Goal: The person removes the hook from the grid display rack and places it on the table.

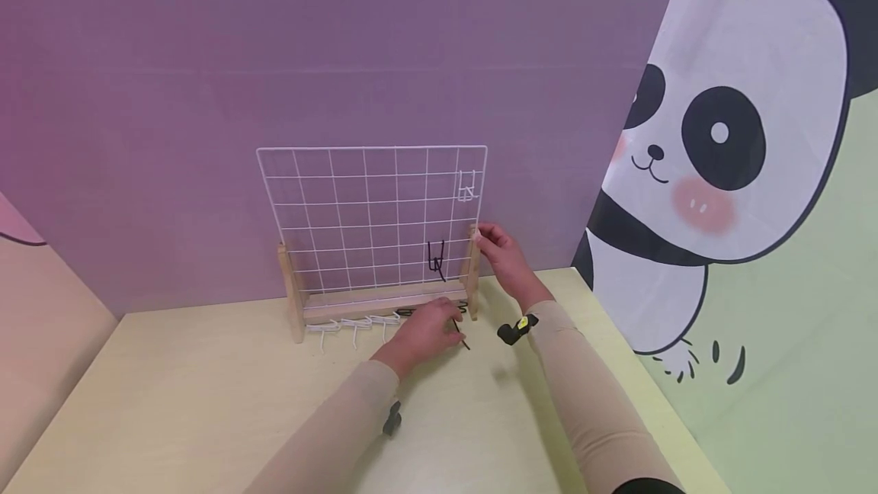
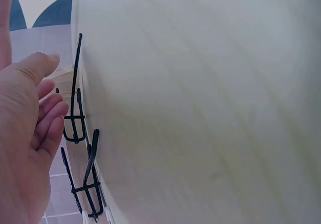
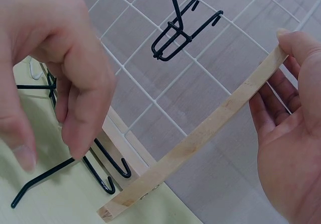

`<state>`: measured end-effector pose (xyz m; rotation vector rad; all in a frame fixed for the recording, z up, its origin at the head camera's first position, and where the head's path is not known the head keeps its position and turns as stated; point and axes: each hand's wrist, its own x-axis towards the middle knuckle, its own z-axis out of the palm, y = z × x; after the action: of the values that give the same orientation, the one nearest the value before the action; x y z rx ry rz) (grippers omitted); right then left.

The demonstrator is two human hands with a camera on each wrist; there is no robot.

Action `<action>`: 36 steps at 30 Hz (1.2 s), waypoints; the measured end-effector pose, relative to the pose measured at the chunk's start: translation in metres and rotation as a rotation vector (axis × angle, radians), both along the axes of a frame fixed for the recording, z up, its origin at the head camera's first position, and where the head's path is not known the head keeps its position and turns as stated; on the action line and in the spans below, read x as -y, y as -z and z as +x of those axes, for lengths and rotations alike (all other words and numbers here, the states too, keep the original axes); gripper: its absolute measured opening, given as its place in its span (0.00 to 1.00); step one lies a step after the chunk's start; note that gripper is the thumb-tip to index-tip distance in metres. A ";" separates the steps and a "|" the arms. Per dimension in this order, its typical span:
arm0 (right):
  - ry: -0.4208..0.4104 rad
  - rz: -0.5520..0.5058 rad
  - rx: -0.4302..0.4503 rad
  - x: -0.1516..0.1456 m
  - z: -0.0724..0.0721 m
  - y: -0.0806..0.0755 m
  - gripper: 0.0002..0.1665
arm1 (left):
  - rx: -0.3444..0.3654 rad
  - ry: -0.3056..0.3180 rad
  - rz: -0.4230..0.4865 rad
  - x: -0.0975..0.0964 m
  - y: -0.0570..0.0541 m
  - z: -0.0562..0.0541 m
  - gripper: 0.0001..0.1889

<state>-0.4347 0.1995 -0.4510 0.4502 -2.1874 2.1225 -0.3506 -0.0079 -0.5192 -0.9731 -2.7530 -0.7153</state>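
A white wire grid [image 1: 373, 147] stands upright in a wooden stand. My right hand [image 1: 504, 258] holds the top of the stand's right post [image 3: 200, 133], thumb on the near side and fingers behind. Low on the grid's right side hangs a black hook [image 3: 160, 58]. My left hand [image 1: 425, 334], its fingers loosely bent and thumb apart, hovers at a black hook [image 3: 45, 176] lying by the foot of the post. A second black hook [image 2: 86, 189] lies beside that one in the left wrist view. Nothing shows between the left fingers and thumb there.
A white hook [image 1: 466, 193] hangs near the grid's upper right corner. Several white hooks [image 1: 355, 324] lie in a row along the stand's front base. The pale tabletop [image 1: 206, 402] meets a purple wall [image 1: 206, 97] behind, with a panda picture [image 1: 754, 44] at the right.
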 end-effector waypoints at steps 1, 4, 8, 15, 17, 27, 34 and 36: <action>0.000 -0.005 0.000 0.000 0.000 0.000 0.20 | 0.004 -0.003 0.015 0.000 0.000 0.000 0.15; -0.004 -0.016 -0.005 0.000 0.000 0.000 0.20 | 0.020 -0.012 0.053 0.001 -0.002 0.000 0.15; -0.010 -0.031 -0.009 0.001 0.001 -0.001 0.21 | 0.051 -0.019 0.105 0.003 -0.005 0.003 0.15; -0.009 -0.047 -0.010 0.002 0.001 -0.001 0.21 | 0.071 -0.087 0.205 0.008 -0.010 0.006 0.14; -0.011 -0.058 -0.013 0.002 0.001 -0.001 0.20 | 0.062 -0.122 0.227 0.010 -0.010 0.007 0.14; -0.006 -0.058 -0.013 0.003 0.000 0.000 0.19 | 0.086 -0.339 0.403 0.020 -0.026 0.014 0.17; -0.001 -0.054 -0.010 0.003 0.001 0.000 0.18 | 0.069 -0.390 0.513 0.024 -0.035 0.017 0.20; -0.001 -0.058 -0.008 0.003 0.002 0.001 0.18 | 0.048 -0.386 0.523 0.025 -0.037 0.018 0.20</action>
<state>-0.4332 0.1968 -0.4517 0.4550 -2.1157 2.1741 -0.3325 -0.0325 -0.4822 -0.3115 -2.4640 -1.2902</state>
